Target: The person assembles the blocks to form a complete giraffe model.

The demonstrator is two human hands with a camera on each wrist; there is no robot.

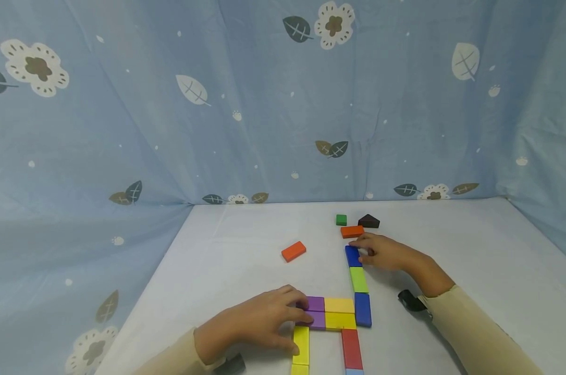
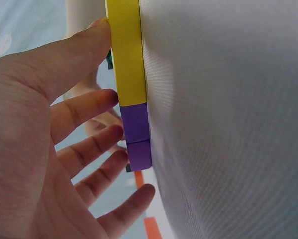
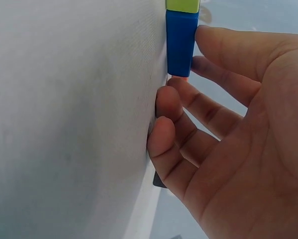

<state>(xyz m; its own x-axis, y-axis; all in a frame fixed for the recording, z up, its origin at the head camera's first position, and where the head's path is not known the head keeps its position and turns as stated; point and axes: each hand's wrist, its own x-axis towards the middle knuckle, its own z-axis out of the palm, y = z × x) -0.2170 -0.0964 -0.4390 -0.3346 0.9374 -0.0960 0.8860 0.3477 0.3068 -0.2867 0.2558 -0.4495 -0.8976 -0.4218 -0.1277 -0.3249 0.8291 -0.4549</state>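
Over the figure of flat coloured blocks in the head view, my left hand (image 1: 264,317) rests with spread, relaxed fingers. Its thumb touches a yellow block (image 1: 301,346), and its fingertips lie at two purple blocks (image 1: 318,321). Two lighter and darker yellow blocks (image 1: 340,321) adjoin the purple ones. At the far end of a column, my right hand (image 1: 386,252) touches a blue block (image 3: 181,42) with thumb and index finger along its upper edge. The other fingers bend loosely near the table. Below it come a lime green block (image 1: 358,280) and another blue block (image 1: 363,310).
Two loose orange blocks, one left (image 1: 294,251) and one beyond the right hand (image 1: 352,232), lie on the white table. Farther back are a small green block (image 1: 341,220) and a black triangular block (image 1: 369,222). A red block (image 1: 352,349) extends toward the front. A patterned blue curtain (image 1: 264,104) encloses the table.
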